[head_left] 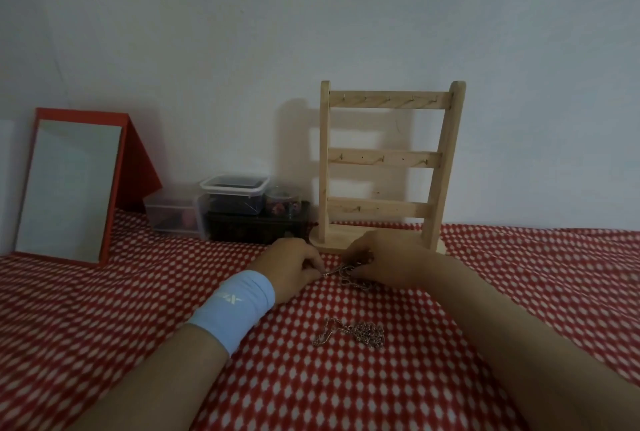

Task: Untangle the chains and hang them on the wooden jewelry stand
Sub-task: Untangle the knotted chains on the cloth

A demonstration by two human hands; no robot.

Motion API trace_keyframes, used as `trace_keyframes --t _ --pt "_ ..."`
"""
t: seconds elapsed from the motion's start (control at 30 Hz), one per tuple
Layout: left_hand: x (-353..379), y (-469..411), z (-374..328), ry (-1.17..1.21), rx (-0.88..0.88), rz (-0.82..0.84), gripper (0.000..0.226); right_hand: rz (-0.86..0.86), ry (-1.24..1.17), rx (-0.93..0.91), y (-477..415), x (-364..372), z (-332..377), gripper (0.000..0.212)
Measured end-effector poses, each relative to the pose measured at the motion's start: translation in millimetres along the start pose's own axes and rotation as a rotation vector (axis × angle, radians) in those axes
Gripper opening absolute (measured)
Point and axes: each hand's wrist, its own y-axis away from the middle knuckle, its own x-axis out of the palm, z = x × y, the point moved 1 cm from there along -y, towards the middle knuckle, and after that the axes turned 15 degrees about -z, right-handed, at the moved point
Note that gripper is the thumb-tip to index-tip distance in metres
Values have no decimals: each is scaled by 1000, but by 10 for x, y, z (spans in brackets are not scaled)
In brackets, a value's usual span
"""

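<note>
Risk, knot: both hands hold the tangled silver metal chain [343, 271] from opposite sides. As I judge it, pulling them straight apart would draw the fine links tighter instead of freeing them.
Risk, stand: the pale wooden ladder-shaped jewelry stand [384, 100] stands just behind the hands, its base near the knuckles. A jerk when a loop gives way could knock it.
Risk, second chain: a loose bunched silver chain [367, 335] lies between the forearms on the red-and-white patterned cloth [346, 396], nearer the person. A dragged wrist or arm could catch it and snarl it again.
Risk, hanging: the hooks on the stand's rails look small. A chain hung while still kinked would likely sit badly or slip off.
Left hand [294, 268]: the fingers are curled, and thumb and fingertips pinch the left end of the tangled chain low against the cloth. A light blue fabric wristband [239, 306] is on that wrist.
Right hand [388, 261]: the fingers are curled down over the right side of the tangle and appear to grip it. The fingertips are hidden under the hand, so the exact hold cannot be told.
Task's things: the tangle rests on the cloth between the two hands, in front of the stand's base. The second chain lies well apart from it. No chain plainly hangs on the stand.
Nearby: a red-framed standing mirror [69, 188] and stacked clear plastic boxes [235, 202] stand to the left by the wall.
</note>
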Motion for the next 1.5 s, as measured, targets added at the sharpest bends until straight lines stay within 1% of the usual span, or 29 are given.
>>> trace_keyframes --t 0.07,0.1,0.13,0.23,0.3,0.33,0.37,0.4,0.47,0.5,0.57,0.6,0.63,0.67,0.77,0.83,0.9,0.97,1.03,1.07,1.13,1.2,1.3,1.43,1.5 --pt "35 -13 -11 -20 -17 10 17 -9 13 5 -4 1 -26 34" --pt "50 -14 -11 0 -47 7 17 -18 5 9 -7 2 -40 31" --pt "62 -23 4 53 -100 -9 16 -24 -24 22 -11 0 -49 25" --pt "35 -72 39 308 -306 -90 17 -127 -167 89 -24 -25 -96 4" --pt "-34 -112 14 437 -392 -167 20 -179 -230 127 -36 -41 -147 11" --pt "-81 -124 -4 497 -411 -207 21 -180 -295 152 -39 -40 -154 9" --pt "-137 -131 -21 531 -409 -244 21 -180 -427 185 -33 -37 -141 6" --pt "-189 -135 -32 525 -382 -267 19 -176 -620 236 -24 -46 -113 6" --pt "-270 -140 -28 418 -290 -266 13 -177 -1039 371 -15 -82 -56 11" --pt "-290 -145 -17 365 -249 -257 11 -184 -1184 418 -8 -106 -32 12" --pt "-303 -153 -5 302 -203 -246 12 -176 -1368 466 -6 -129 -8 17" --pt "-309 -155 -13 292 -194 -247 13 -169 -1411 480 -3 -129 1 20" --pt "-319 -157 -28 279 -186 -246 13 -178 -1396 494 -1 -123 10 21" --pt "-330 -160 -43 253 -176 -241 13 -208 -1318 501 -9 -106 3 19" --pt "-398 -154 -55 111 -154 -237 16 -331 -977 456 -38 -77 -48 18" --pt "-460 -140 -37 41 -166 -270 22 -361 -852 409 -47 -106 -90 15" --pt "-519 -136 -22 7 -207 -286 25 -280 -801 384 -26 -135 -114 20" --pt "-547 -149 5 -38 -263 -255 30 -174 -699 357 4 -165 -105 30" --pt "-543 -156 38 -78 -323 -162 29 -92 -613 334 9 -181 -107 35" --pt "-532 -155 64 -116 -350 -109 27 -45 -603 324 4 -185 -126 32" --pt "-517 -164 138 -237 -386 -45 25 73 -627 300 13 -197 -169 19" --pt "-517 -180 240 -350 -401 13 25 146 -637 256 31 -220 -199 16" --pt "-473 -182 356 -480 -389 176 26 104 -547 195 32 -254 -204 16" --pt "-364 -136 347 -603 -372 368 27 59 -308 100 5 -269 -182 20" --pt "-361 -118 264 -645 -316 436 30 -6 -274 85 4 -273 -142 19"
